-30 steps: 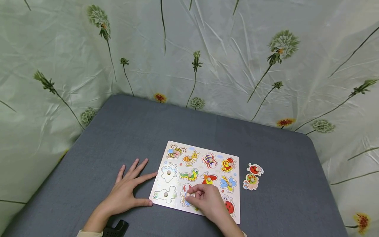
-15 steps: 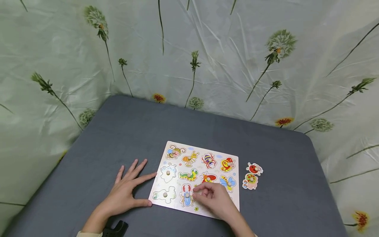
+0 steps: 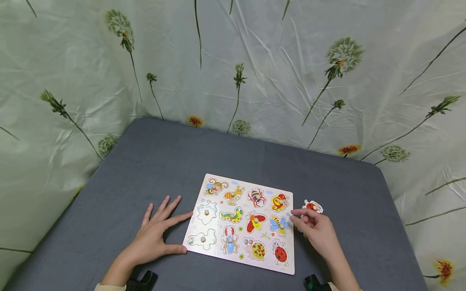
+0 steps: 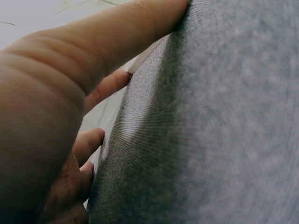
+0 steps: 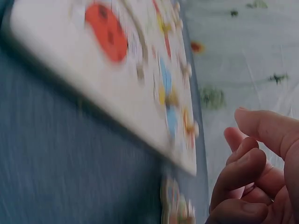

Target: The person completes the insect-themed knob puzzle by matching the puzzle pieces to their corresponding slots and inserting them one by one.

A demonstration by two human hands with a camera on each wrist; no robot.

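A wooden knob puzzle board [image 3: 267, 262] with insect pictures lies on the table. My left hand [image 3: 154, 236] rests at its left edge with fingers spread, the thumb and index fingertip touching the board. The blue beetle piece [image 3: 230, 240] sits in its recess in the bottom row. Off the board's right edge hovers my right hand [image 3: 320, 234], its fingers loosely bent and holding nothing. Just beyond it lies a loose ladybug piece [image 3: 313, 206]. A snail piece [image 5: 173, 200] beside it is mostly hidden by the hand in the head view.
Printed snail [image 3: 256, 250] and ladybug [image 3: 280, 254] recesses without knobs show at the board's lower right. Grey cloth covers the table [image 3: 174, 149]. A flower-patterned curtain [image 3: 276, 72] hangs behind its far edge.
My right hand has let go of the beetle piece's knob and moved right, past the board's edge to the loose pieces. The left hand has stayed in place.
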